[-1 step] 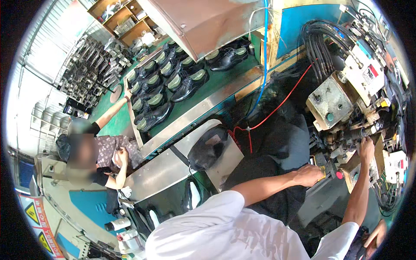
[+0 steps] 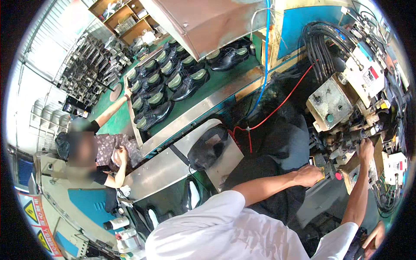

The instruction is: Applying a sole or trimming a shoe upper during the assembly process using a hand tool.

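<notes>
My left hand point(image 2: 309, 175) is closed at the edge of the machine, its fingers curled round something with a thin yellow edge point(image 2: 321, 173) that is mostly hidden. Farther right, my right hand point(image 2: 366, 149) reaches up to the machine's working parts, below a dark cylinder point(image 2: 365, 133). Its fingers look bent and closed; what they grip is hidden. Between my hands is a control box with a red button point(image 2: 338, 176). A larger metal box with a green button point(image 2: 330, 118) sits above them.
Black shoes point(image 2: 190, 84) stand in rows on a green conveyor point(image 2: 208, 92). At left a co-worker point(image 2: 115, 149) reaches to it. Another person's hand point(image 2: 375, 240) shows at lower right. A red hose point(image 2: 281, 104) and blue hose point(image 2: 265, 65) hang ahead. A black cushioned seat point(image 2: 208, 149) is nearby.
</notes>
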Available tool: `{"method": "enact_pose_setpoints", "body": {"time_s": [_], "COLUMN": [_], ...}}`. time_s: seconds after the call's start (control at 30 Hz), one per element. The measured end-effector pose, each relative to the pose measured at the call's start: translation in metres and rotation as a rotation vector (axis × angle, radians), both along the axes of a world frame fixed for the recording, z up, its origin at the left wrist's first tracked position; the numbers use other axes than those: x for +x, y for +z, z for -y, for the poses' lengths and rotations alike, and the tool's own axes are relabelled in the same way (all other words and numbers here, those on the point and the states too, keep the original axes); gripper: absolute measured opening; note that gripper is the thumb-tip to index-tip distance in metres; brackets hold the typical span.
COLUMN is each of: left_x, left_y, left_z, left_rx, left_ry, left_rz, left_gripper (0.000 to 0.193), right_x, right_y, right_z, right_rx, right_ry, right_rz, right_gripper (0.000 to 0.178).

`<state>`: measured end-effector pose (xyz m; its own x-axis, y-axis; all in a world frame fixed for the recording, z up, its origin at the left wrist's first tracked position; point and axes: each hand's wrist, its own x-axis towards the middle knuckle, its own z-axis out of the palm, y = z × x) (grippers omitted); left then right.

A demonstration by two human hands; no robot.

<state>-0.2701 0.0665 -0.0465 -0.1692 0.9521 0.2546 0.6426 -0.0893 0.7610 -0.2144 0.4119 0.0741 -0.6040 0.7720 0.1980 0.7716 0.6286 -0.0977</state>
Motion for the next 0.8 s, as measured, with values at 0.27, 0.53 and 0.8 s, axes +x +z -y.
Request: {"method": "enact_pose_setpoints", "body": {"time_s": [0.27,0.53,0.8], "left_x": [0.002,-0.006,-0.003], "left_y": [0.000,0.001,0.004], "left_z": [0.002,0.011,0.011], "left_rx": [-0.022,0.022,0.027], "left_ry": [0.042,0.044,0.045], "left_rz": [-0.074,-0.061,-0.053], "left_gripper": [0.014,0.012,0.016], "right_x": [0.017,0.010,0.011], "right_y": [-0.014,-0.016,-0.015], "right_z": [-0.025,-0.017,-0.018], "right_rx": [0.001,0.016,0.032], "right_ry": [0.020,0.058,0.023], "right_rz": [0.014,0.006,0.042], "right_gripper": [0.042,0.042,0.047]}}
